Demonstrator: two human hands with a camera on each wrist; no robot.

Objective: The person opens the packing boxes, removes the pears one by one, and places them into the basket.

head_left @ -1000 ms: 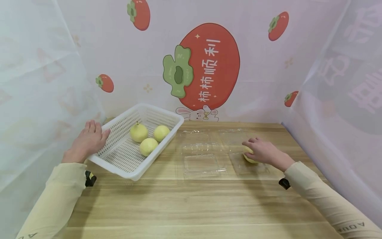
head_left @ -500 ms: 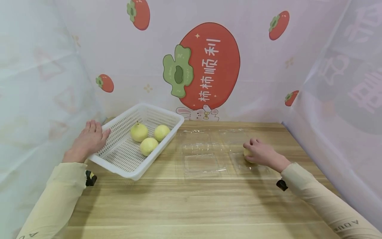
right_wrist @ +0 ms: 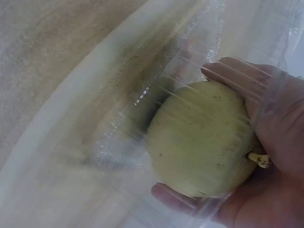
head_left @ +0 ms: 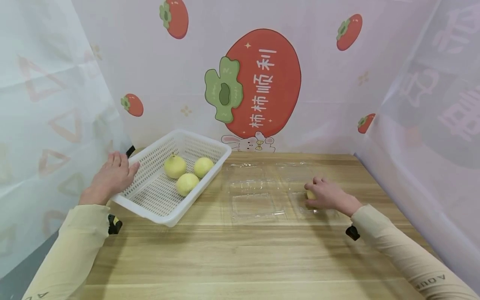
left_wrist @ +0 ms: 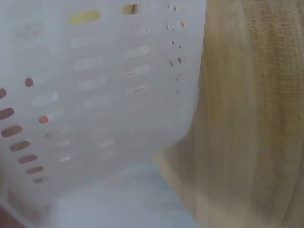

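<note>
In the head view my right hand (head_left: 327,195) curls its fingers and thumb round a pale yellow-green pear in the right front compartment of a clear plastic tray (head_left: 252,204). Only a small part of this pear (head_left: 310,195) shows there. The right wrist view shows the pear (right_wrist: 197,137) behind clear plastic, its stem pointing toward the palm. My left hand (head_left: 112,177) lies along the left rim of a white perforated basket (head_left: 165,218), fingers straight. Three more pears (head_left: 174,167) sit in the basket.
The tray's other compartments lie flat between the basket and my right hand. Bare wood table (head_left: 232,254) stretches along the front. Printed cloth walls (head_left: 322,125) enclose the table at the back and both sides.
My right hand has shifted slightly toward the left with its fingers round the pear, which is now more hidden. My left hand and the basket stay where they were.
</note>
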